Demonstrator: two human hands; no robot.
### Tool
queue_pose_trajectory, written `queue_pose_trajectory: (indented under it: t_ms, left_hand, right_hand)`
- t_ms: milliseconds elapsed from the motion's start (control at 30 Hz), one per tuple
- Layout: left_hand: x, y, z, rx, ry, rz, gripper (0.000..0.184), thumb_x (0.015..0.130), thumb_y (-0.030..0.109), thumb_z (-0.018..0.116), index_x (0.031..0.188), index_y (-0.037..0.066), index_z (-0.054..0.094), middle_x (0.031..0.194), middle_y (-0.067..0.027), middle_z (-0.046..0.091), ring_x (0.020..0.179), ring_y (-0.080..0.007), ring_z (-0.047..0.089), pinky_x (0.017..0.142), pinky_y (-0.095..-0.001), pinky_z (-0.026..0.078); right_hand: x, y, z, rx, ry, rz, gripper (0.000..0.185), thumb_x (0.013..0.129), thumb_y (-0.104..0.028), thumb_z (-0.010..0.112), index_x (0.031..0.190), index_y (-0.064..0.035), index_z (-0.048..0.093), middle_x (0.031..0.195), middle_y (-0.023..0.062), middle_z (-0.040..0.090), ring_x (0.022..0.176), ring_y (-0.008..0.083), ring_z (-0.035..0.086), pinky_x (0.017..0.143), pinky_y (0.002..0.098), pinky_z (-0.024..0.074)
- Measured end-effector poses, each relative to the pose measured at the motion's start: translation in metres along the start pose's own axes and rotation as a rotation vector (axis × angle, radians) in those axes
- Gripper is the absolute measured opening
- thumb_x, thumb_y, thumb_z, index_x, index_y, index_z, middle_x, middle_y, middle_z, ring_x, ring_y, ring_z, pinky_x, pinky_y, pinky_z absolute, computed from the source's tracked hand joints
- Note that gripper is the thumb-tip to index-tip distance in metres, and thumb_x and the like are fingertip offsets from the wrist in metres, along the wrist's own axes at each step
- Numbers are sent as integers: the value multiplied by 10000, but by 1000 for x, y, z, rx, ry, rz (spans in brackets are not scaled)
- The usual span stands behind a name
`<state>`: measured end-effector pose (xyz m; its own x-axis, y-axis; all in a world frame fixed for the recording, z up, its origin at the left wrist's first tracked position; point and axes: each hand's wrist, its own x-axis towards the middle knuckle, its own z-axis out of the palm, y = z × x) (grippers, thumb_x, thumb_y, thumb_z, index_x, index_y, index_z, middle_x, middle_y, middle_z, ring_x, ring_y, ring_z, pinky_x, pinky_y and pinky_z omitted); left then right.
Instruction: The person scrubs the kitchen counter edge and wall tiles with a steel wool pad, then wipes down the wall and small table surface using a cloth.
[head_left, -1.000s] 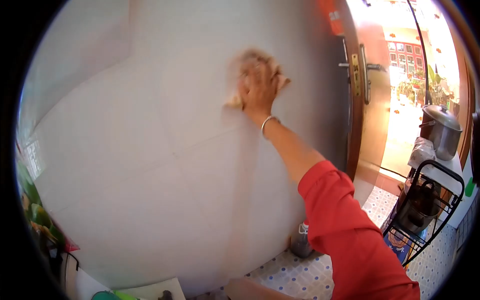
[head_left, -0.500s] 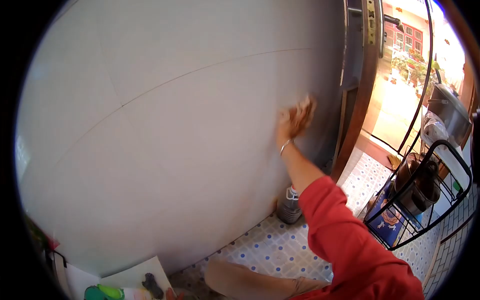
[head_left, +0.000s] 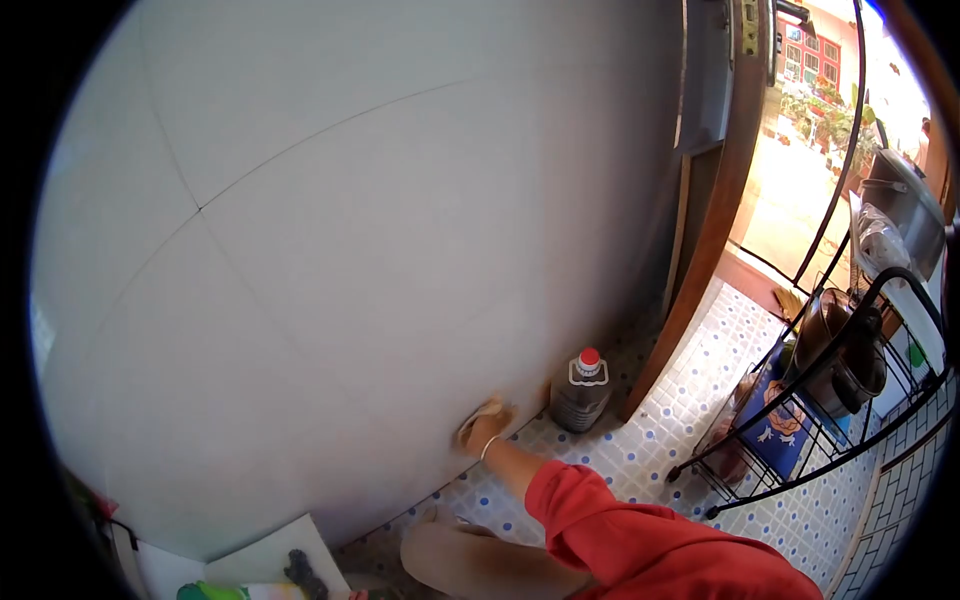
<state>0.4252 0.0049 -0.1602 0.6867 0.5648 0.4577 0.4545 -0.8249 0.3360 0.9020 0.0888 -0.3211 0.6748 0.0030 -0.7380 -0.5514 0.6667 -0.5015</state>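
Note:
My right hand presses a tan cloth against the lower part of the pale tiled wall, just above the floor. The fingers are wrapped on the cloth and slightly blurred. A bracelet circles the wrist, and the sleeve is red. Right of the hand, a large clear bottle with a red cap stands upright on the floor beside the wall. At the bottom edge a small bit of my left hand shows; what it holds, if anything, is hidden.
A black wire rack with pots stands at the right. A wooden door is open onto a bright outdoor area with plants. A white board with green and dark items lies at the lower left. My bare leg is at the bottom.
My right hand has moved with the cloth from high on the wall, past its right part, down to near the floor. The view has tilted downward, showing more floor.

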Motion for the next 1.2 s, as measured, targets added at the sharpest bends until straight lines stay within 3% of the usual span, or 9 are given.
queue_pose_trajectory:
  t_ms: [233,400,467,567,667,700,800,833,1200]
  left_hand:
    - [-3,4,5,-36,9,-19,267,864,-11,507,1072,41,666,1214,-206,591,1158,-406,530,958,-478,439]
    - [4,15,-4,-65,108,93,265,831,-43,525,1042,34,667,1205,-202,596,1149,-402,535,960,-473,444]
    - [5,21,-13,-46,96,54,253,834,-49,523,1025,31,668,1199,-195,602,1146,-396,538,961,-461,447]
    - [9,32,-21,-30,110,-3,238,830,-49,538,1017,27,664,1199,-181,608,1147,-386,541,964,-448,447]
    - [12,33,-22,24,95,1,230,827,-45,551,1016,23,661,1199,-167,609,1147,-376,544,963,-447,450]
    - [11,32,-22,32,83,-25,230,827,-45,551,1016,23,661,1199,-167,609,1147,-376,544,963,-447,450]
    - [8,31,-17,-6,79,-77,246,826,-46,548,1032,29,662,1204,-158,608,1149,-371,544,968,-447,448]
    - [9,32,-17,-10,92,-55,253,827,-45,547,1039,33,662,1206,-156,607,1148,-370,545,967,-444,450]
    - [4,27,-8,-96,80,-93,302,813,-53,540,1075,38,659,1170,-156,625,1120,-369,569,949,-436,468]
  right_hand:
    - [-44,49,13,-380,-460,734,213,931,-195,425,1076,-92,542,1116,57,583,972,174,580,793,402,516]
    - [-173,-84,61,-476,-997,616,175,931,-182,437,831,-99,553,790,36,597,656,151,560,570,333,492]
    - [-268,-155,83,-352,-584,271,371,956,-214,353,654,-52,493,532,54,493,400,178,408,363,321,342]
    - [-306,-236,107,-345,-907,113,542,993,-473,264,712,-73,498,575,54,534,398,190,447,372,322,381]
    - [-363,-284,139,-146,-1231,-805,369,995,-458,389,822,-133,418,641,13,539,415,154,439,366,316,364]
    - [-365,-300,167,120,-1598,-686,204,978,-309,480,903,-124,438,715,0,540,472,149,482,417,315,405]
    - [-420,-334,210,-333,-829,-1990,405,846,-174,572,1247,-226,547,1014,62,605,894,255,605,693,403,469]
    - [-425,-341,254,-254,-663,-2414,651,814,-248,582,1430,-140,401,1531,164,243,1398,367,215,1168,485,97]
    - [-317,-190,162,-296,-1124,-2804,396,807,-186,647,1180,-308,598,1071,15,622,980,204,597,778,395,465]
